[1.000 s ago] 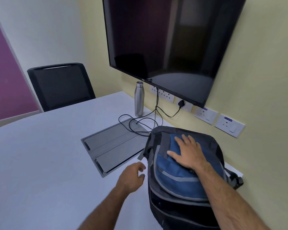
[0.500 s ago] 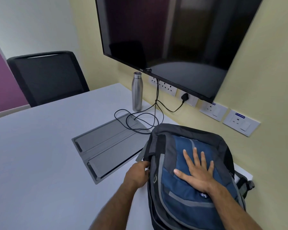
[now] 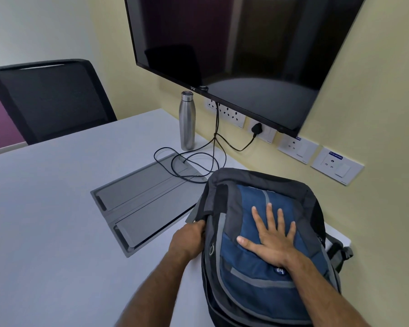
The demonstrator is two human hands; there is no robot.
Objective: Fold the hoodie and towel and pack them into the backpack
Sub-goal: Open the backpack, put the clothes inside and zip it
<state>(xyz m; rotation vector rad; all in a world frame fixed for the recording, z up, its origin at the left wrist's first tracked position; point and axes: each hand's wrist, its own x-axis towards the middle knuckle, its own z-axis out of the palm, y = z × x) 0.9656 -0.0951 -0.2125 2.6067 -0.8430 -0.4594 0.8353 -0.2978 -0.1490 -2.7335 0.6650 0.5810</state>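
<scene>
Left hand [image 3: 189,237] grips backpack [image 3: 257,274] edge; right hand [image 3: 270,239] flat, released, above "hp" logo [image 3: 280,270].

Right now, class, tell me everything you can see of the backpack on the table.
The backpack is fabric, with a blue front panel, grey piping and black sides. It lies on its back on the white table, close to the yellow wall, a strap buckle showing at its right. The right hand presses flat on the blue panel; the left hand has a grip on its left edge. No contents are visible.
</scene>
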